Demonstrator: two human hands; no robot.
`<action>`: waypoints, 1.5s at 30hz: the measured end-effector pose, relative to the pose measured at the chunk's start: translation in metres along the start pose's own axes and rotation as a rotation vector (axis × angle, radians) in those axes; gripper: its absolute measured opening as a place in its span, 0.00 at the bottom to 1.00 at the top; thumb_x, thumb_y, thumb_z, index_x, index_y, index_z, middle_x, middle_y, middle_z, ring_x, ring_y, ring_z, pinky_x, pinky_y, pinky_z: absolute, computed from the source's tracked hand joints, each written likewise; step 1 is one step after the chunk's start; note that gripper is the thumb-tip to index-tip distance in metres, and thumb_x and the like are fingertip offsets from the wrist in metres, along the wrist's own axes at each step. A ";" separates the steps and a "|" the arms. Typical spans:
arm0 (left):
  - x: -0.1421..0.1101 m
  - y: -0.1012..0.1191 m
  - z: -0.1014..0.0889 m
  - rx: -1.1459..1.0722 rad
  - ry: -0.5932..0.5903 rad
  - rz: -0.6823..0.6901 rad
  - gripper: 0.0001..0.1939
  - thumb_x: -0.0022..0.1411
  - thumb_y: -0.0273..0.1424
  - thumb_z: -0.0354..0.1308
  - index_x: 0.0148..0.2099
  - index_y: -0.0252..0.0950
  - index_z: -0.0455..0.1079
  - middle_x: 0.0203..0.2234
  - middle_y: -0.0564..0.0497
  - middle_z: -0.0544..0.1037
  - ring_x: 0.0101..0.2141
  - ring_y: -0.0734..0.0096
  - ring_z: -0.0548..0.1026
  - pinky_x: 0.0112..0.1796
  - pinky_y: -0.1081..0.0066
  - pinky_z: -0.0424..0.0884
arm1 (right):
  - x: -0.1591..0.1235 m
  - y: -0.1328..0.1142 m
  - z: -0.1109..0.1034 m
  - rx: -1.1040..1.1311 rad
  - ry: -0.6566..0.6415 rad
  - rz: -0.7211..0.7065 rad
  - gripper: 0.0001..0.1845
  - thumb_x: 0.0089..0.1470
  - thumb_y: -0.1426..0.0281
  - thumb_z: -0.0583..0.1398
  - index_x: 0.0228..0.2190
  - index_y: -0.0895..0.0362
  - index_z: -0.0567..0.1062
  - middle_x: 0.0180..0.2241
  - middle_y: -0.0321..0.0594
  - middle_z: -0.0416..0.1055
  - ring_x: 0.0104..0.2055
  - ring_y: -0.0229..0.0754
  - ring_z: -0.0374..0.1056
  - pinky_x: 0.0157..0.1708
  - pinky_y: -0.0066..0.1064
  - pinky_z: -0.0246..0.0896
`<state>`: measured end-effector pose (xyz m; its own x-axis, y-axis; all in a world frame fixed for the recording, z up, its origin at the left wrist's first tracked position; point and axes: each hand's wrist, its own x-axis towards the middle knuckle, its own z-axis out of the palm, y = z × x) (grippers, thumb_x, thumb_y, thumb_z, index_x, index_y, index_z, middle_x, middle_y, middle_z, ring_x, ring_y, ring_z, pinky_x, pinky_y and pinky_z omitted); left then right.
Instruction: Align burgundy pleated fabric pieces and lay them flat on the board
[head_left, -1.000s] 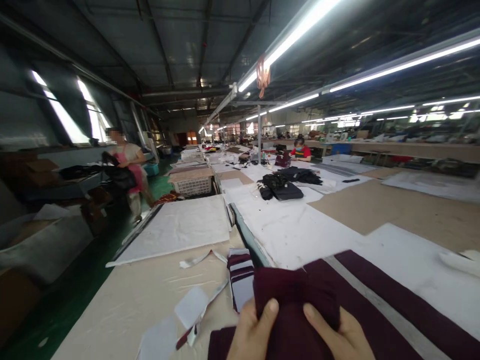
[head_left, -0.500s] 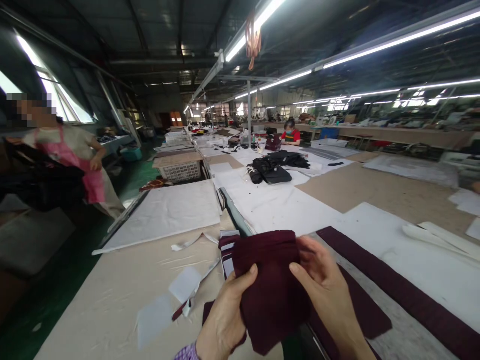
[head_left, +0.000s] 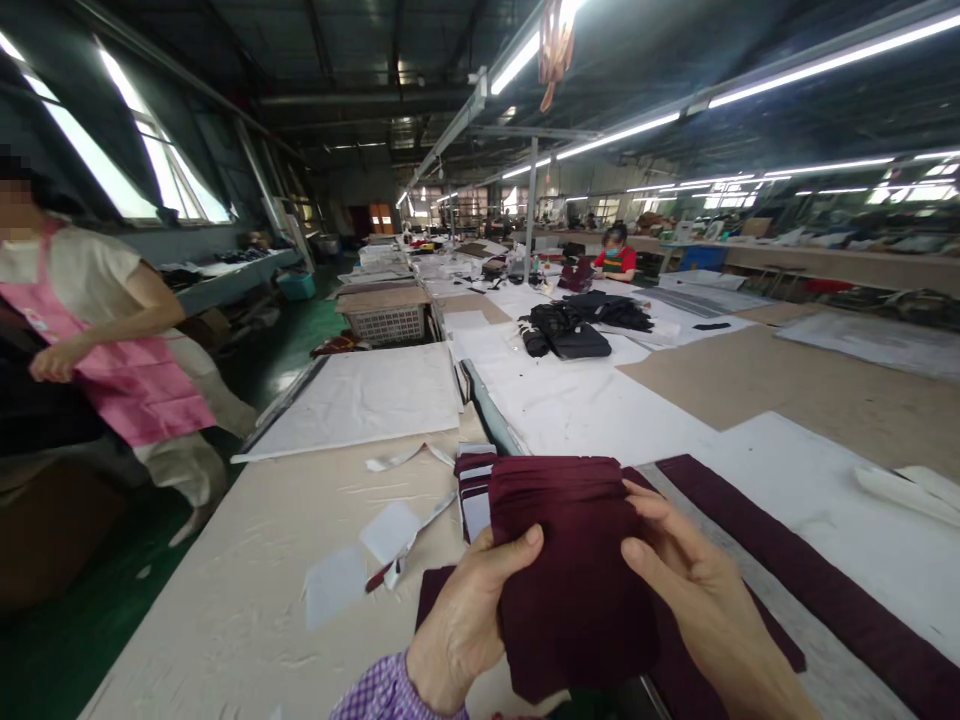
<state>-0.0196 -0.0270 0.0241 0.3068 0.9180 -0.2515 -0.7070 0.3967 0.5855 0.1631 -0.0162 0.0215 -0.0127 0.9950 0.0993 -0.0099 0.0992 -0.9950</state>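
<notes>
A stack of dark maroon fabric pieces (head_left: 574,560) is held up in front of me over the table edge. My left hand (head_left: 465,620) grips its lower left side, thumb pressed on the front. My right hand (head_left: 686,575) grips the right side, thumb on the front and fingers curled over the top edge. Behind the stack lies a maroon-and-white striped knit piece (head_left: 472,490). A long maroon strip (head_left: 795,580) lies on white paper to the right.
White paper scraps (head_left: 386,530) and a white sheet (head_left: 360,400) lie on the cream table (head_left: 247,600) to the left. A person in a pink apron (head_left: 112,340) walks in the green aisle. Black garments (head_left: 570,330) sit further back; a seated person in red (head_left: 619,260) works beyond.
Both hands have kept hold of the maroon stack and squared it up slightly. The person in the pink apron has walked closer along the aisle. The view has shifted a little left.
</notes>
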 end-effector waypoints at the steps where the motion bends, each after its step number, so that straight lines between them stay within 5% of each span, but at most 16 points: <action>1: 0.000 0.000 0.000 0.000 0.008 0.004 0.09 0.55 0.26 0.62 0.40 0.29 0.74 0.33 0.43 0.82 0.34 0.61 0.80 0.45 0.61 0.73 | -0.004 -0.001 0.002 0.026 -0.012 0.051 0.14 0.48 0.60 0.65 0.38 0.51 0.76 0.52 0.41 0.69 0.53 0.49 0.67 0.52 0.36 0.64; 8: -0.004 -0.005 -0.002 -0.063 0.053 -0.011 0.13 0.52 0.24 0.64 0.42 0.31 0.74 0.30 0.45 0.82 0.37 0.60 0.80 0.47 0.62 0.71 | -0.020 -0.010 0.012 -0.017 0.014 0.284 0.17 0.47 0.57 0.65 0.37 0.53 0.79 0.32 0.39 0.77 0.36 0.50 0.74 0.36 0.36 0.72; 17: -0.009 -0.008 0.001 -0.024 -0.004 -0.002 0.17 0.48 0.24 0.67 0.44 0.32 0.75 0.34 0.43 0.82 0.34 0.60 0.80 0.44 0.61 0.73 | -0.023 -0.010 0.008 -0.079 0.020 0.239 0.19 0.47 0.58 0.64 0.40 0.53 0.78 0.37 0.40 0.79 0.40 0.51 0.74 0.40 0.36 0.71; 25: -0.010 -0.013 0.001 -0.062 0.060 -0.021 0.10 0.53 0.24 0.64 0.40 0.31 0.76 0.32 0.44 0.83 0.36 0.61 0.80 0.47 0.62 0.71 | -0.026 -0.010 0.007 -0.204 0.012 0.171 0.13 0.49 0.57 0.62 0.32 0.53 0.76 0.32 0.38 0.76 0.37 0.48 0.73 0.37 0.35 0.70; 35: -0.013 -0.011 -0.005 0.017 0.017 0.025 0.14 0.54 0.23 0.62 0.45 0.32 0.74 0.36 0.43 0.82 0.40 0.58 0.79 0.47 0.61 0.71 | -0.020 -0.007 0.000 -0.078 0.048 0.104 0.21 0.48 0.59 0.65 0.43 0.52 0.69 0.34 0.38 0.75 0.35 0.43 0.73 0.33 0.30 0.71; 39: -0.014 -0.013 -0.009 0.029 0.015 0.048 0.19 0.56 0.23 0.61 0.50 0.35 0.71 0.38 0.45 0.82 0.41 0.60 0.79 0.48 0.61 0.71 | -0.022 -0.010 0.000 0.011 0.019 0.098 0.21 0.49 0.60 0.64 0.44 0.52 0.68 0.39 0.40 0.75 0.37 0.42 0.73 0.36 0.31 0.71; 45: -0.015 -0.015 -0.011 0.062 0.056 0.037 0.14 0.53 0.25 0.64 0.44 0.31 0.74 0.36 0.43 0.82 0.40 0.58 0.79 0.47 0.62 0.72 | -0.025 -0.007 0.002 0.030 0.105 0.036 0.20 0.50 0.62 0.64 0.45 0.49 0.69 0.49 0.41 0.71 0.42 0.44 0.72 0.39 0.34 0.71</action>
<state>-0.0202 -0.0463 0.0106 0.2436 0.9314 -0.2705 -0.6759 0.3631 0.6413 0.1616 -0.0415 0.0265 0.0917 0.9940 0.0602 -0.0410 0.0642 -0.9971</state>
